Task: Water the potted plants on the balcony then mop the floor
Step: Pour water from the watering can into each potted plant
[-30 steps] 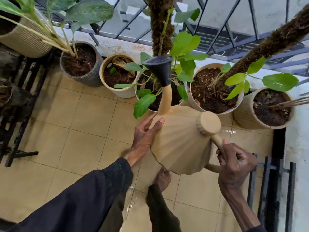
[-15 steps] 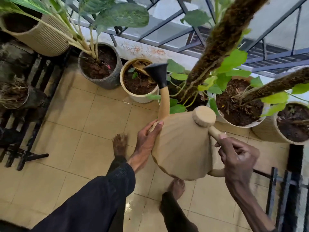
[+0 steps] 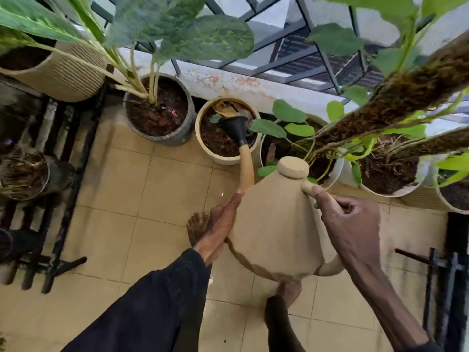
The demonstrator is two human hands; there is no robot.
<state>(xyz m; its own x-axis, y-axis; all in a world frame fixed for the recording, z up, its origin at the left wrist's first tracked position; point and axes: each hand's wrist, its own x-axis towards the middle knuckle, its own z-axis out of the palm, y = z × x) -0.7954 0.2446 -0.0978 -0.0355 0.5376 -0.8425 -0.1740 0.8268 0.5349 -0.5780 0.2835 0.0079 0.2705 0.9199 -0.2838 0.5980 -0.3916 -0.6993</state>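
I hold a tan cone-shaped watering can (image 3: 274, 224) tilted forward. Its black rose (image 3: 234, 127) hangs over the soil of a cream pot (image 3: 220, 158) with a dry leaf in it. My right hand (image 3: 352, 224) is closed around the can's handle near the round lid. My left hand (image 3: 218, 222) lies flat against the can's left side below the spout. A grey pot (image 3: 177, 138) with long-stemmed leaves stands left of the cream pot. A white pot (image 3: 332, 174) with a moss pole stands to its right.
More pots line the low wall (image 3: 228, 80) under the metal railing (image 3: 317, 52) on the right. A ribbed beige pot (image 3: 55, 77) sits on a black metal rack (image 3: 63, 174) at left. Another black rack (image 3: 446, 288) stands at right. My bare feet are on beige floor tiles (image 3: 114, 224), wet near me.
The can's rose has moved left, from the moss-pole pot to over the cream pot. My view and feet shifted left too. Both hands kept their hold on the can.
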